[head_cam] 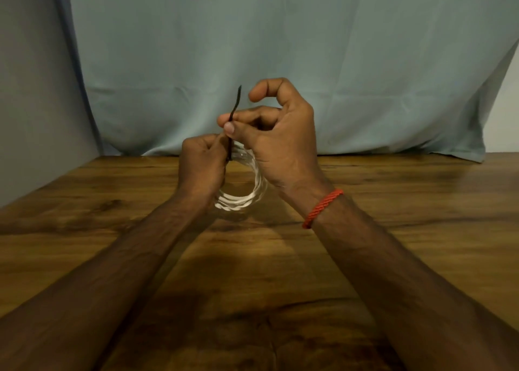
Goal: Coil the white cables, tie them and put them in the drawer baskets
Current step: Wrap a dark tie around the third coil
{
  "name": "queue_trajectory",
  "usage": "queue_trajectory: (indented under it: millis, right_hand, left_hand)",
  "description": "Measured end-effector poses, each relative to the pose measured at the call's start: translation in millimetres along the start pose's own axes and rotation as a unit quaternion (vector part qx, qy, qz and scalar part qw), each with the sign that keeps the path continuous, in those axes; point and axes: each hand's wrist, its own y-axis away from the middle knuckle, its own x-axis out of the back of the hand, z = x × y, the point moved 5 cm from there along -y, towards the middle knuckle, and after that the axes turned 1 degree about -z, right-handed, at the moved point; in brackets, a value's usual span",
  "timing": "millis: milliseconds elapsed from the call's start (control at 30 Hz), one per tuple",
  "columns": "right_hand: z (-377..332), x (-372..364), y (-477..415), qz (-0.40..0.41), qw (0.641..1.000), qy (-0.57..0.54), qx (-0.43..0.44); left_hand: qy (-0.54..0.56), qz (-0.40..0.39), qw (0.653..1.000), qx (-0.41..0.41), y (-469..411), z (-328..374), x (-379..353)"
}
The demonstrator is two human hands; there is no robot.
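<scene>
I hold the white cable (243,200) wound into a round coil of several loops, standing on edge between my two forearms, about the middle of the wooden surface (407,207). Its lower arc hangs close over the wood, and I cannot tell whether it touches. Its upper arc is hidden behind my hands.

My left hand (201,158) is at the coil's upper left; its fingers (196,143) are curled tight into a fist round the top of the loops, knuckles up, and the lower end of the black tie (235,104) runs down against them.

My right hand (280,143) is at the coil's upper right, its wrist passing in front of the right side of the loops. Its thumb and a fingertip pinch the tie just above the coil; the forefinger is lifted clear and hooked over, touching nothing; the remaining fingers are folded in toward the palm.

The tie is a thin dark strip. It rises from the top of the coil, passes through my pinch, and its free end stands up and leans slightly right, above both hands. How it wraps the loops I cannot see.

A red braided cord bracelet (323,208) sits on my right wrist, just right of the coil. Behind the coil a pale blue-green cloth (252,47) hangs down to the far edge of the surface.
</scene>
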Motion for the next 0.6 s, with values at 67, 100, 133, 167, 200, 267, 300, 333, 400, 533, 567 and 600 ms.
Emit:
queue_trajectory:
  millis: [67,100,133,167,200,267,300,333,400,533,567,600]
  right_hand:
    - [0.5,-0.1,0.5,-0.01,1.0,0.006,0.003]
    - [1.9,0.6,0.6,-0.013,1.0,0.012,0.003]
    - [3.5,1.5,0.4,-0.015,1.0,0.016,0.003]
    - [5.2,3.2,-0.2,-0.013,1.0,0.02,0.004]
    - [7.4,4.8,-1.1,-0.009,1.0,0.025,0.005]
    - [12.0,9.8,-3.2,0.009,0.999,0.036,0.009]
    - [14.5,13.0,-4.5,0.021,0.999,0.042,0.01]
    - [17.2,16.5,-5.8,0.032,0.998,0.049,0.01]
    - [23.7,22.8,-7.9,0.051,0.997,0.055,-0.001]
    - [38.9,30.3,-9.4,0.086,0.994,0.049,-0.041]
    - [42.3,30.9,-9.5,0.09,0.994,0.044,-0.052]
    - [44.7,31.5,-9.5,0.094,0.993,0.038,-0.064]
  left_hand:
    - [-0.04,0.014,0.999,-0.023,-0.3,-2.0,2.0]
    - [-0.064,0.022,0.997,-0.032,-0.2,-2.9,3.0]
    - [-0.087,0.026,0.995,-0.04,0.0,-2.8,3.4]
    - [-0.105,0.026,0.993,-0.046,0.6,-1.8,2.4]
    - [-0.12,0.023,0.991,-0.053,2.0,0.2,1.1]
    - [-0.139,0.014,0.987,-0.08,6.0,4.0,-2.1]
    - [-0.141,0.011,0.985,-0.095,8.0,4.7,-3.2]
    - [-0.14,0.006,0.984,-0.106,10.1,4.7,-4.6]
    - [-0.121,-0.006,0.985,-0.12,12.4,3.9,-7.5]
    - [-0.036,-0.066,0.992,-0.101,14.6,3.9,-14.2]
    - [-0.02,-0.091,0.991,-0.095,15.6,4.5,-15.5]
    - [-0.009,-0.115,0.989,-0.094,16.6,5.1,-16.5]
